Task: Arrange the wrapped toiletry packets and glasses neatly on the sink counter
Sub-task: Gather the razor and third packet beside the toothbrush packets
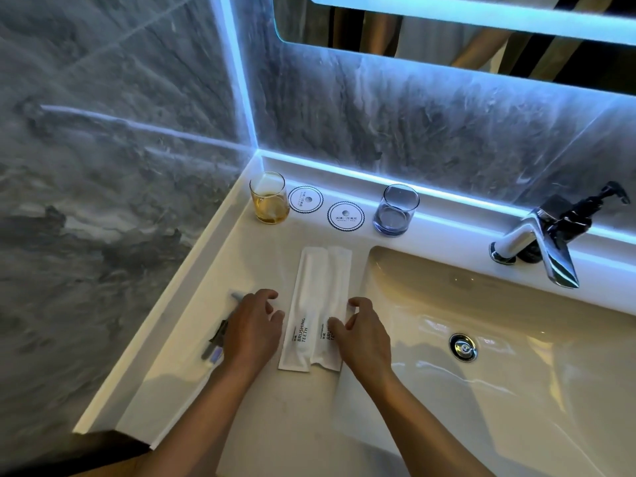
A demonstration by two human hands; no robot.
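White paper toothbrush packets [315,309] lie side by side, long and flat, on the smooth counter [247,256] beside the basin. The left hand [253,327] and right hand [366,333] flank them, fingers spread and curled, gripping nothing; the right fingertips touch the packets.

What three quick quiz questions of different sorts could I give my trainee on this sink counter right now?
1. True or false: the amber glass and the blue glass both stand on the round coasters.
2. Multiple choice: the two toothbrush packets lie (a) in the basin, (b) side by side on the counter, (c) stacked crosswise.
3. Which hand touches a packet?

Key
1. False; each glass stands beside a coaster, on the bare counter.
2. b
3. The right hand, fingers on the right packet. The left hand is open just left of the packets; contact cannot be told.
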